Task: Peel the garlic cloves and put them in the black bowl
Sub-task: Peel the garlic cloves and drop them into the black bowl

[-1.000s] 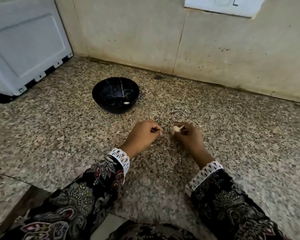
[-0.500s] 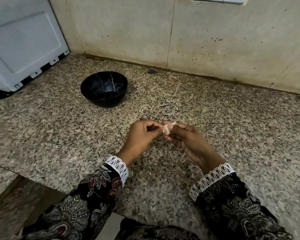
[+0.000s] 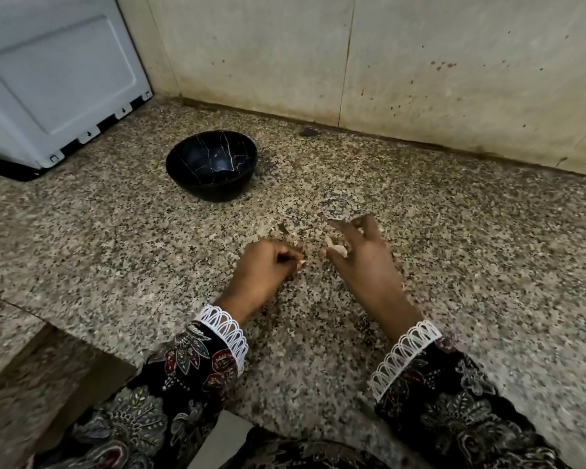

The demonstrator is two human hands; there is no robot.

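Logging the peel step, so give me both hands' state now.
Left hand: curled, pinching a small pale scrap of garlic skin.
Right hand: holding the pale garlic clove, other fingers extended.

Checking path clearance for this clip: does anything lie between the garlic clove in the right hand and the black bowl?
Nothing visible does. The garlic clove sits in the right hand; between it and the black bowl is only bare countertop with small peel scraps.
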